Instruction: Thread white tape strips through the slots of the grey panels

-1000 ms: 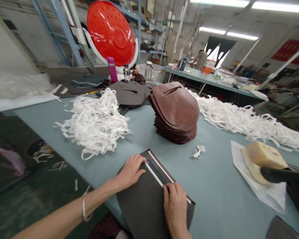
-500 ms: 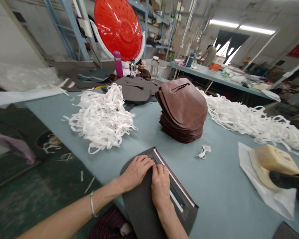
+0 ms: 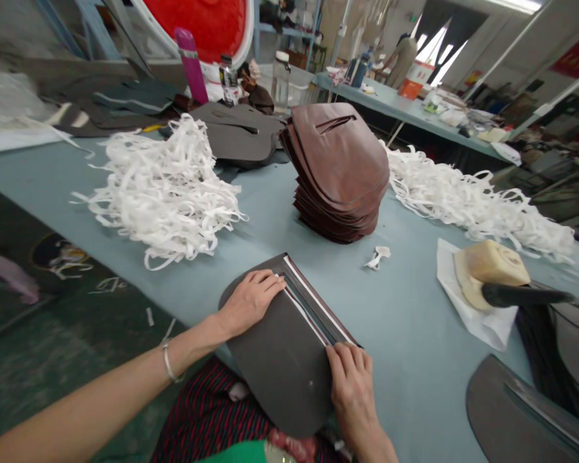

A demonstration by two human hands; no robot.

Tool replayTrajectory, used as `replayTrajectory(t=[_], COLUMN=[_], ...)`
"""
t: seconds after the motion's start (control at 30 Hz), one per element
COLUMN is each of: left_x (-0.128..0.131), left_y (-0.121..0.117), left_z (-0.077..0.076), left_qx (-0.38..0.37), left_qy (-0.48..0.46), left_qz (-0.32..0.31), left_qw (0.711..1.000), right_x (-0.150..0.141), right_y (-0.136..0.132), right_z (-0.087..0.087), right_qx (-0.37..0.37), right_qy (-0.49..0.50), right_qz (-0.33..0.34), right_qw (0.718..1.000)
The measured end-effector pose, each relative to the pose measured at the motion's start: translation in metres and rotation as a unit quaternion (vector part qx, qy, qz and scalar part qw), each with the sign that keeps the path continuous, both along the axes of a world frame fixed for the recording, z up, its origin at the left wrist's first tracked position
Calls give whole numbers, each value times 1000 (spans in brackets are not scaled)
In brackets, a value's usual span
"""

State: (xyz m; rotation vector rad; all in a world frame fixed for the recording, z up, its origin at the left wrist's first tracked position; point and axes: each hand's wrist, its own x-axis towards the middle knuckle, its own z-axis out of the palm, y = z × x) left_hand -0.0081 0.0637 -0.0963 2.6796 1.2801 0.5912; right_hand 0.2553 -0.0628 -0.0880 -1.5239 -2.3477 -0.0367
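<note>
A dark grey leather-like panel with a rounded outline lies at the table's front edge, partly over my lap. A long slot edged with white strips runs across it. My left hand is closed on the slot's far end, fingertips together on its folded edge. At the slot's near end, my right hand pinches the panel with bent fingers; its thumb is mostly hidden. Beyond the panel stands a stack of brown leather pieces, the top one with a slit.
White strips lie in a heap on the left and a long pile on the right. A yellowish block with a black-handled tool rests on white paper. Grey panels lie front right. Bottles stand at the back; a person is far behind.
My right hand has slid along the slot from beside my left hand to the near end. The white strip by the slot now lies along its edge. The view has tilted down.
</note>
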Motion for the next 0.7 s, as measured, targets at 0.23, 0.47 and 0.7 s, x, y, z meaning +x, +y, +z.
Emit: replayTrajectory(t=[0.23, 0.47, 0.7], left_x=[0, 1, 3], left_y=[-2, -1, -2], left_z=[0, 0, -2], left_qx=[-1, 5, 6], left_qy=[7, 17, 23], left_qz=[-9, -11, -10], left_qw=[1000, 1000, 1000], right_x=[-59, -121, -75], right_y=[53, 89, 39], right_z=[-1, -8, -10], right_qx=[-19, -12, 25], right_qy=[34, -27, -70], right_qz=[-84, -91, -86], right_qw=[996, 995, 994])
